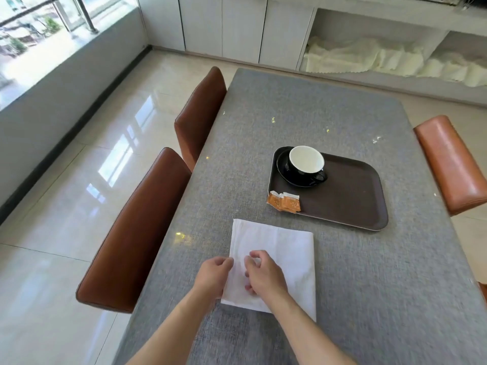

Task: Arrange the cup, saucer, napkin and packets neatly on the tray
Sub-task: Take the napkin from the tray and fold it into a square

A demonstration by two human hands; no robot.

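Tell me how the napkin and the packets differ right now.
The napkin is white, large and lies on the table, both hands on it; the packets are orange, small and untouched. The napkin is off the tray; the packets overlap its near-left edge. Both lie flat.

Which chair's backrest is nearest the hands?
The dark brown chair at the table's left, nearer the camera; the second brown one and the orange one stand farther off.

Coarse grey woven cloth covers the table [316, 122]; the brown plastic tray [350, 198] looks matt, the black ceramic cup [303, 169] glossy, the white folded napkin [284, 248] soft.
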